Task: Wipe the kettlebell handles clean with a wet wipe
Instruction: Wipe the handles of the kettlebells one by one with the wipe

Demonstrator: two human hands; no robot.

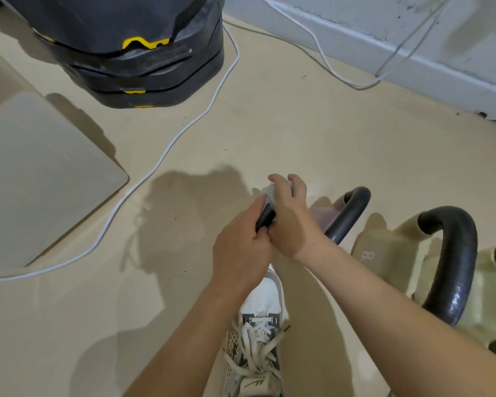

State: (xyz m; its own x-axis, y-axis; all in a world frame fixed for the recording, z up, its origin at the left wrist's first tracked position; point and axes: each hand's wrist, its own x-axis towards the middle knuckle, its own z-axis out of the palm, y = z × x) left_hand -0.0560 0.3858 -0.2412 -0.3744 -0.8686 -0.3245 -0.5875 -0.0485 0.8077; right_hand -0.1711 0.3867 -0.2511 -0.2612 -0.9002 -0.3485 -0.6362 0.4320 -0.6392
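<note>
Beige floor holds two kettlebells at the right. The right grip (pixel 291 222) wraps the wet wipe (pixel 268 193) round the first handle (pixel 352 213), and the left grip (pixel 241 253) clasps that bar. Wiping looks midway. The second handle (pixel 455 253) seems glossy, perhaps done.

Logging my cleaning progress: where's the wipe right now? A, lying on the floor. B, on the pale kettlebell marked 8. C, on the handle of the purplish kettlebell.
C: the right hand holds the white wipe around the black handle of the purplish kettlebell, which the left hand grips.
</note>
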